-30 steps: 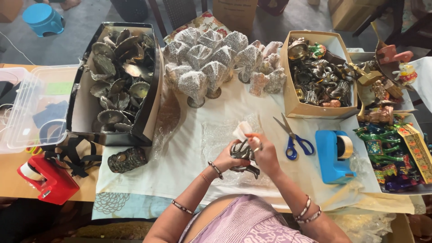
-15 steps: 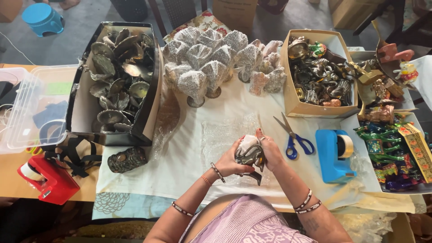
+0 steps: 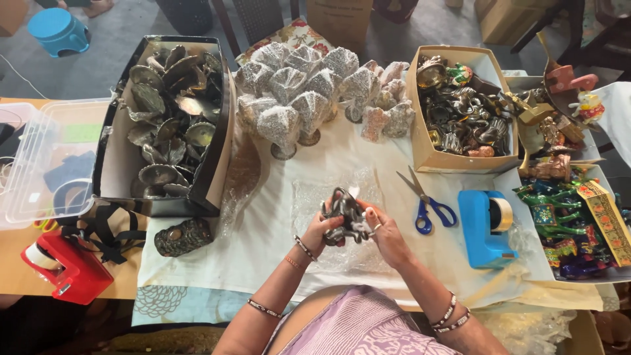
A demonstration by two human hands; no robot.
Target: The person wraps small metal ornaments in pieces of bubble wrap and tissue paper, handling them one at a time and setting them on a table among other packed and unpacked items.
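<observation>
Both my hands hold a small dark metal figurine [image 3: 346,212] above a clear sheet of bubble wrap [image 3: 309,197] spread on the white cloth. My left hand [image 3: 323,230] grips its lower left side. My right hand [image 3: 386,235] grips its right side, fingers curled around it. Blue-handled scissors [image 3: 428,205] lie just right of my hands, and a blue tape dispenser [image 3: 485,227] stands beyond them.
A black box [image 3: 112,164] of metal dishes stands at left, several bubble-wrapped stemmed pieces [image 3: 299,85] at the back, a beige box [image 3: 420,131] of metal figurines at right. A red tape dispenser [image 3: 62,266], a clear plastic bin [image 3: 39,164] and a small dark holder [image 3: 183,236] are at left.
The white wrapping that covered the piece a second ago is gone from my hands. The bare dark figurine now shows, held lower over the bubble wrap.
</observation>
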